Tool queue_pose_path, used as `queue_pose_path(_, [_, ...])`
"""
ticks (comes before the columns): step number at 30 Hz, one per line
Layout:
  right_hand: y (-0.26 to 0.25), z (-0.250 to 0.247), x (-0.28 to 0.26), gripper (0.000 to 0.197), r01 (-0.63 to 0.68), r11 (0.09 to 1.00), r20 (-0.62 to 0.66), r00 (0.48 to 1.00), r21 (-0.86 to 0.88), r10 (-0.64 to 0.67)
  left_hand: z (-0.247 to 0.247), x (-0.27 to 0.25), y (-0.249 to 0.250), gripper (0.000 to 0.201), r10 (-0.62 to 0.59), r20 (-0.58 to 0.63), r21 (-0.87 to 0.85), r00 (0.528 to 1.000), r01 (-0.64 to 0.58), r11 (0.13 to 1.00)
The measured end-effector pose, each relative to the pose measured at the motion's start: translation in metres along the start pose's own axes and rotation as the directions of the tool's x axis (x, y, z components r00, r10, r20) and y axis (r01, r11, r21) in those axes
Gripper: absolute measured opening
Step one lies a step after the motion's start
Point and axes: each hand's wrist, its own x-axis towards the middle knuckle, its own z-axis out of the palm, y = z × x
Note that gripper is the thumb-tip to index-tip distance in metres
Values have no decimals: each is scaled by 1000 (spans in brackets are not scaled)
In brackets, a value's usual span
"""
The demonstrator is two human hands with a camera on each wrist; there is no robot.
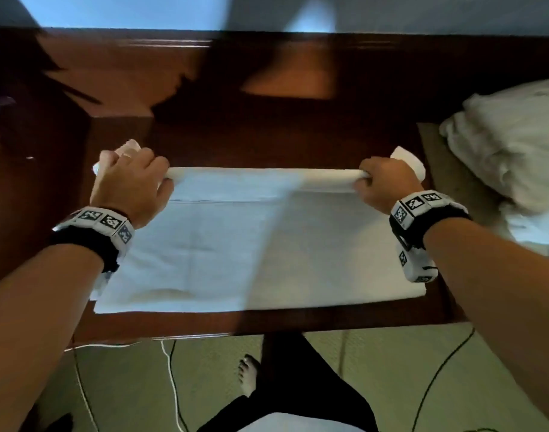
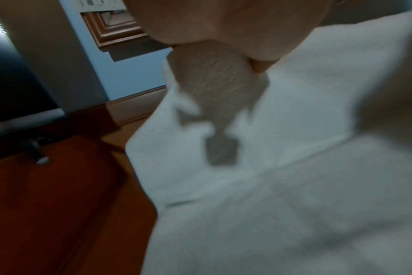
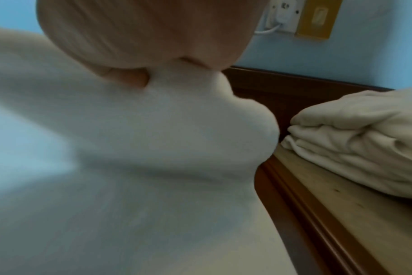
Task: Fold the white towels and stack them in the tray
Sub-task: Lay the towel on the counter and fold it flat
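We are gripping the towel [image 1: 251,244] on the bench [image 1: 267,129], left hand [image 1: 131,179] and right hand [image 1: 387,185] each clenching a far corner; crumpled towels [image 1: 510,151] are lying right.

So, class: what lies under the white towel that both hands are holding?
Under the white towel lies the dark wooden table, visible around its edges. The left hand and right hand grip its far edge. Whatever is beneath its middle is covered.

Both wrist views are blurred, the fingers of the left hand [image 1: 128,179] and right hand [image 1: 383,183] are buried in the towel [image 1: 235,244], and the head view's right edge cuts off the heaped towels [image 1: 513,154].
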Motion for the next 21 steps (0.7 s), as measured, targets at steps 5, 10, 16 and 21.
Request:
queue_pose_path(5, [-13, 32, -103, 24, 75, 985, -94, 991, -155, -91, 23, -105, 27, 22, -41, 29, -26, 999, 42, 999])
queue_pose_path(10, [-13, 91, -174, 26, 11, 941, 316, 943, -339, 103, 61, -181, 71, 23, -90, 348, -51, 933, 114, 992])
queue_pose_path(16, [-5, 119, -197, 42, -59, 963, 305, 942, -264, 141, 84, -184, 97, 63, -20, 444, -109, 896, 77, 991])
queue_pose_path(21, [7, 122, -200, 57, -109, 992, 246, 962, -67, 122, 86, -182, 92, 56, -65, 440, -310, 896, 219, 925])
